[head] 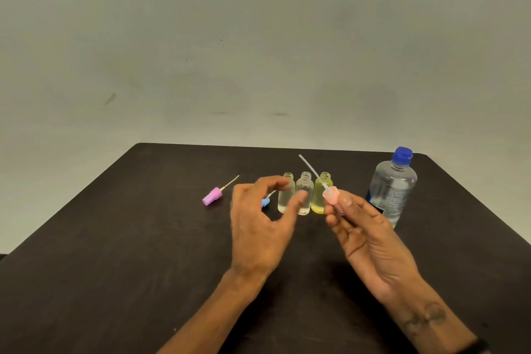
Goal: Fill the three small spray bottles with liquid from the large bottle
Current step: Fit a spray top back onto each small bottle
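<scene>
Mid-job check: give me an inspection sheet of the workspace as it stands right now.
Surface: dark table, matte.
Job's things: three small bottles uncapped, upright in a row; large bottle upright, blue cap on; purple spray top lying on the table; blue spray top partly hidden.
Clutter: nothing seen.
Grippers: left hand open by the bottles; right hand pinches pink spray top.
Cables: nothing seen.
Surroundings: plain grey wall.

- Nothing readable can be made out anywhere, tbh.
- Fine print is seen on the large bottle's label, but it's too blurred to be read.
</scene>
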Motion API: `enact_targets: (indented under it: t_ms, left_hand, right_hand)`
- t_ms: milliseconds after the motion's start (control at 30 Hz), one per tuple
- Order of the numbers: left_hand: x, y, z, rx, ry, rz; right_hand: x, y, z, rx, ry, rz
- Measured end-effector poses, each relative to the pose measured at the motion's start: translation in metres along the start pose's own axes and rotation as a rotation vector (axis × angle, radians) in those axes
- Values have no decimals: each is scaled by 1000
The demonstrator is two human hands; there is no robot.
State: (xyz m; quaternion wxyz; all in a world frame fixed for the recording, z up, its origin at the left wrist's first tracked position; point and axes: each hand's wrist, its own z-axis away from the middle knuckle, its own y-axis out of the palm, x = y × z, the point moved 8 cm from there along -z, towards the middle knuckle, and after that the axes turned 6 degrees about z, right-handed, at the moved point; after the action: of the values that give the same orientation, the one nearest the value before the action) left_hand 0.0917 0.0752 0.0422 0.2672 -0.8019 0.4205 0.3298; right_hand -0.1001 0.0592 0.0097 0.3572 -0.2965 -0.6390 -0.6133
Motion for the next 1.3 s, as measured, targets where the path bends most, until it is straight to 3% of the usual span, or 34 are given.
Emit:
enact_targets:
  t_ms: [100, 233, 333, 800, 1167, 1300]
  left_hand:
    - [25, -3, -6, -54, -5, -264]
    - [53, 25, -7, 173, -44, -542]
    - [61, 40, -9, 276, -116, -603]
    - [71, 47, -16, 371, -151, -471]
    - [57, 33, -9, 185, 13, -301]
    - [43, 20, 5, 219, -80, -192]
  right_hand:
    - [5, -1, 2, -9, 10, -46]
    - [6, 3, 4, -2, 24, -74]
    - [9, 4, 5, 7, 30, -97]
    - [6, 2, 5, -1, 65, -106]
    - [16, -2, 3, 2, 1, -51]
    - [33, -1, 5, 21, -109, 61]
